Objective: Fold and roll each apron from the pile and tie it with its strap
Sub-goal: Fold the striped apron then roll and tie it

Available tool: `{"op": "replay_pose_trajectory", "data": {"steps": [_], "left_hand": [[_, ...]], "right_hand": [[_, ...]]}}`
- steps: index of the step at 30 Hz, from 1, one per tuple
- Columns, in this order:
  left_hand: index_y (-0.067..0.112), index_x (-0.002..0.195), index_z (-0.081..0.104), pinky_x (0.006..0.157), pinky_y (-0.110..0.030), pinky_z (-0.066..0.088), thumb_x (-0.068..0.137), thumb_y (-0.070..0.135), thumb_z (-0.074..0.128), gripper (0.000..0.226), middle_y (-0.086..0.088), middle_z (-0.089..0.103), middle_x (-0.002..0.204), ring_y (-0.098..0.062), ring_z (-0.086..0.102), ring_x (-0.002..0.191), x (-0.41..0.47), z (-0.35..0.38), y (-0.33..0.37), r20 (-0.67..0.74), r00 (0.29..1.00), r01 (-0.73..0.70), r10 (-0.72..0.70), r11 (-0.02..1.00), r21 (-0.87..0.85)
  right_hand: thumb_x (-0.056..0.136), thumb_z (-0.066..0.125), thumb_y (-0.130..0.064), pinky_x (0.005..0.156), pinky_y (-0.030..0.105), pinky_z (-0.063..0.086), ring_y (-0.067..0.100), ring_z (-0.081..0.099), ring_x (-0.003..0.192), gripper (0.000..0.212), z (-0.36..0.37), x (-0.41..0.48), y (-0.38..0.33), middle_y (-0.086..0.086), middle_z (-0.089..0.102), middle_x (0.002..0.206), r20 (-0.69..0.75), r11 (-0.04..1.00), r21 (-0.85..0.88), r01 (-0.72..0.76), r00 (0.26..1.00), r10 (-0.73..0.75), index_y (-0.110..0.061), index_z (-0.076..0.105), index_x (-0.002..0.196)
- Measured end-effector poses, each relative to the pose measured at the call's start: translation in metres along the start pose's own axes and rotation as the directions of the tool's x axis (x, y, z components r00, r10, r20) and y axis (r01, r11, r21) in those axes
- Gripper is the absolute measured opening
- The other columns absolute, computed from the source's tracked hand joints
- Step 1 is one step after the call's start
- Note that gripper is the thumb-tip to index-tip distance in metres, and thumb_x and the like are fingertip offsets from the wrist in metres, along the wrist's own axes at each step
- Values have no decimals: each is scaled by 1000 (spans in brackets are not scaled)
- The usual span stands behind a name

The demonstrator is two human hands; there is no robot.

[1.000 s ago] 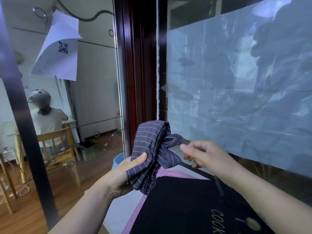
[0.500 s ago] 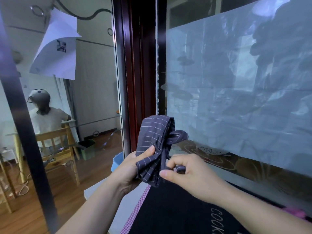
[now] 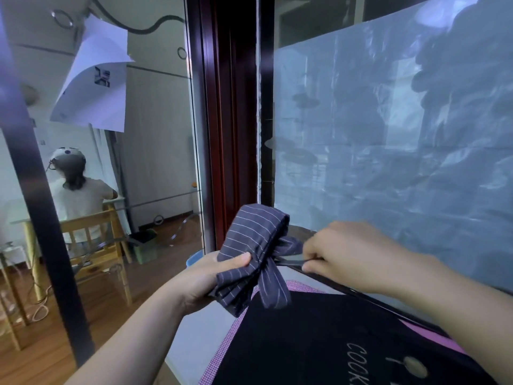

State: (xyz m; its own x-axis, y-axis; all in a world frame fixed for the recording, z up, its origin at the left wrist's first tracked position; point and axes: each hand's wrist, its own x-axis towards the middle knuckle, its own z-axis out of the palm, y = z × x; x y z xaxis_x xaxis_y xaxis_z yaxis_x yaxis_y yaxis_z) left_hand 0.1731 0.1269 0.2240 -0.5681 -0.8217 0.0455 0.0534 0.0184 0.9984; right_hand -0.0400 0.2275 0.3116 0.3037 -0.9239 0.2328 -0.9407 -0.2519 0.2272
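Observation:
I hold a rolled dark grey apron with thin white stripes [image 3: 254, 237] up in front of me. My left hand [image 3: 213, 276] grips the roll from the left, thumb pressed across its front. A strap end [image 3: 273, 284] of the same cloth hangs down from the roll's middle. My right hand [image 3: 341, 251] pinches a thin dark strap [image 3: 288, 261] and holds it taut out to the right of the roll. Below lies a black apron [image 3: 319, 343] with pale lettering, spread over pink checked cloth [image 3: 222, 354].
A window covered with pale film [image 3: 388, 148] stands close behind the hands, beside a dark red frame [image 3: 222, 120]. To the left, glass shows a seated person [image 3: 75, 195] at a wooden chair. A white table edge [image 3: 194, 343] lies under the cloths.
My right hand has moved from under the roll out to the right, drawing the thin strap taut. The loose strap end now hangs lower. My left hand keeps its grip.

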Motion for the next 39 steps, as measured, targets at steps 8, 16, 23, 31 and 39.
{"op": "replay_pose_trajectory", "data": {"steps": [8, 16, 23, 31, 39], "left_hand": [[20, 99, 68, 75, -19, 51, 76, 35, 80, 30, 5, 74, 92, -7, 69, 86, 8, 17, 9, 45, 997, 32, -60, 882, 470], [23, 115, 57, 83, -30, 51, 73, 53, 75, 54, 2, 64, 101, -17, 59, 92, 4, 57, 37, 155, 976, -111, -151, 264, 958], [11, 104, 59, 79, -35, 53, 68, 50, 80, 57, -4, 67, 97, -19, 62, 88, -19, 65, 67, 304, 952, -291, -27, 222, 931], [30, 108, 59, 89, -35, 54, 62, 39, 86, 54, 9, 72, 103, -9, 69, 95, -31, 48, 63, 148, 958, -287, 247, 768, 572], [16, 119, 58, 80, -25, 54, 60, 34, 80, 65, -3, 71, 111, -19, 69, 100, -25, 30, 39, -70, 970, -218, 235, 957, 189]], "right_hand": [[97, 46, -34, 60, 23, 38, 9, 48, 65, 28, -35, 18, -7, -4, 54, 70, -36, 977, 139, 160, 987, -156, -13, 64, 89], [97, 46, -38, 58, 15, 33, -2, 49, 65, 25, -22, 34, -10, -15, 50, 64, 47, 924, 91, 371, 925, -376, -25, 60, 80], [95, 53, -28, 63, 11, 41, -7, 54, 59, 29, -16, 36, 17, -28, 61, 62, 67, 718, 674, 175, 953, -295, -39, 62, 68], [86, 64, -35, 59, 11, 49, -3, 48, 39, 34, 59, 38, 31, -4, 53, 45, 136, 667, 734, -129, 990, 42, -15, 50, 63], [98, 40, -37, 74, 20, 52, 6, 56, 64, 32, 52, 21, -7, 2, 56, 70, -61, 618, 786, 4, 996, 71, -24, 55, 74]]}}
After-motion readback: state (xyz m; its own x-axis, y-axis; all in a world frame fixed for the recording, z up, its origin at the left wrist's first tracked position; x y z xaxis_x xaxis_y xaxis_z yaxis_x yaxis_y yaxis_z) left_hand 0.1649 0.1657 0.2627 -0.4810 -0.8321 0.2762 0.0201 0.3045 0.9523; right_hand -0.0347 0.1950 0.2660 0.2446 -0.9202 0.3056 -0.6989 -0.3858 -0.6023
